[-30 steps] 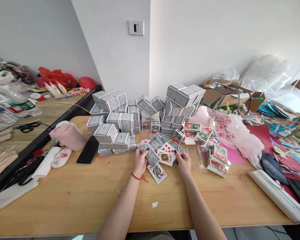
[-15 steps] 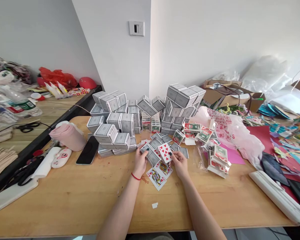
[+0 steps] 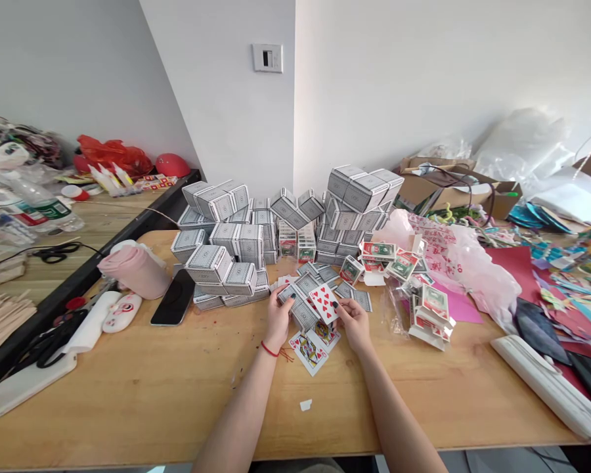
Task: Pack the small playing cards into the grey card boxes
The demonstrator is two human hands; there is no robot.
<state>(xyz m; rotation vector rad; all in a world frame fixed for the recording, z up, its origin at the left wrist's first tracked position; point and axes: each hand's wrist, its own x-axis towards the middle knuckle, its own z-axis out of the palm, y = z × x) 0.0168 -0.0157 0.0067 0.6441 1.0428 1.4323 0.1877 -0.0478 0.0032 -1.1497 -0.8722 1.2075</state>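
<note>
My left hand (image 3: 278,323) is closed on playing cards (image 3: 299,311) whose grey patterned backs face up. A playing card with red hearts (image 3: 324,303), face up, is pinched in my right hand (image 3: 353,320); it overlaps the grey-backed cards. Below the hands two face cards lie face up on the table, a queen of hearts (image 3: 309,353) in front and another (image 3: 328,334) partly covered. More grey-backed cards (image 3: 354,294) are spread just beyond my right hand. Behind them rise stacks of grey card blocks (image 3: 249,244), with further blocks (image 3: 359,187) piled at the right.
Opened red and green card boxes (image 3: 432,305) lie right of my hands, beside a crumpled plastic bag (image 3: 453,253). A black phone (image 3: 174,297), a pink roll (image 3: 135,269) and a white mouse (image 3: 122,311) sit to the left. A paper scrap (image 3: 306,405) lies near the front edge.
The hearts card in my right hand has shifted slightly left and tilted, covering more of the grey-backed cards. My left hand stays almost in place.
</note>
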